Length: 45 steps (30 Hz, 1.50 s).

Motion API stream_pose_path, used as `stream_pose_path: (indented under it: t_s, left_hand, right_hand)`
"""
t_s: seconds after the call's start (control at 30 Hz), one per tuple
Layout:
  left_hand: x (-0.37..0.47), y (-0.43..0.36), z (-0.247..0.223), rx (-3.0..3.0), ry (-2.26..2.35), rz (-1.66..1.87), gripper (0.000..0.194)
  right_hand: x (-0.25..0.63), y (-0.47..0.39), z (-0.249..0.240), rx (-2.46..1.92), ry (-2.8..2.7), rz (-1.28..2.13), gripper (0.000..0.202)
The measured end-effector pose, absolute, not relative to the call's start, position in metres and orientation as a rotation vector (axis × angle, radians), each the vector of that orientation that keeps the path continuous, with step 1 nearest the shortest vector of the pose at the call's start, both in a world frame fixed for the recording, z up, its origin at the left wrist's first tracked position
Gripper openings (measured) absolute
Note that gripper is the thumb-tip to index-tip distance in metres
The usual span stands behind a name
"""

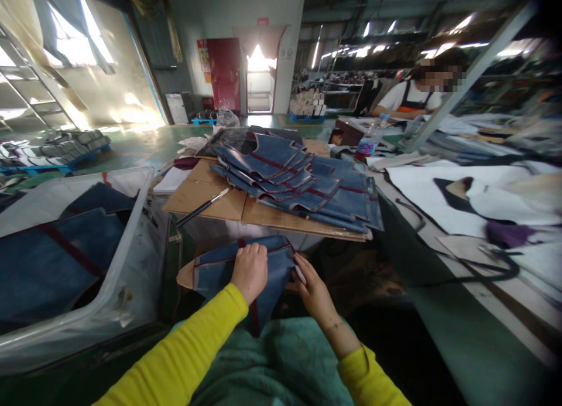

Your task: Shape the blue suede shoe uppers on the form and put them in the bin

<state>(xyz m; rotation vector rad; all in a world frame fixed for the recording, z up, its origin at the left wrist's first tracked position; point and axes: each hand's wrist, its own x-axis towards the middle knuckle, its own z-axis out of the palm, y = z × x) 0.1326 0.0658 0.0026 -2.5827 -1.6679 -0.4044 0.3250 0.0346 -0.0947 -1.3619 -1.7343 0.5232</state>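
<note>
The blue cloth [274, 277] lies above the lap, gripped by the left hand [250, 271] curled over it; the right hand [315, 292] pinches a small pale thing [301, 273] at its corner. Beyond, cardboard [187, 196] bears a blue stack [281, 180] and a black stick [202, 208]. A bin [132, 277] stands left; behind are a red door [223, 75] and bright doorway [260, 89].

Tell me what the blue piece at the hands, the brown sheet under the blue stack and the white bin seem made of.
Blue piece: suede-like leather or heavy cloth; its matte, mottled face leaves that open.
Brown sheet: probably cardboard, dull, judging by its colour and straight fold line.
White bin: likely moulded plastic, slightly glossy, going by the smooth, rounded rim catching light.
</note>
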Motion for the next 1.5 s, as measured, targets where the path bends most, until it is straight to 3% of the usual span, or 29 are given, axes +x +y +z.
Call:
stream_pose_path:
  t_s: [0.37, 0.47, 0.57, 0.87, 1.5]
  left_hand:
    - [0.164, 0.069, -0.004, -2.706, -1.47, -0.406, 0.022]
    - [0.17, 0.069, -0.009, -2.736, -1.409, -0.434, 0.031]
    - [0.172, 0.071, -0.01, -2.738, -1.388, -0.437, 0.037]
    - [0.165, 0.077, -0.01, -2.794, -1.431, -0.479, 0.027]
    - [0.108, 0.056, -0.002, -2.702, -1.509, -0.42, 0.031]
  right_hand:
    - [0.328, 0.026, -0.065, -1.596, -1.802, 0.591, 0.048]
    - [0.333, 0.028, -0.051, -1.701, -1.845, 0.451, 0.056]
    - [0.335, 0.036, -0.041, -1.692, -1.842, 0.244, 0.052]
    - [0.32, 0.057, -0.025, -1.569, -1.997, 0.151, 0.033]
    - [0.253, 0.048, -0.026, -1.555, -2.119, 0.072, 0.041]
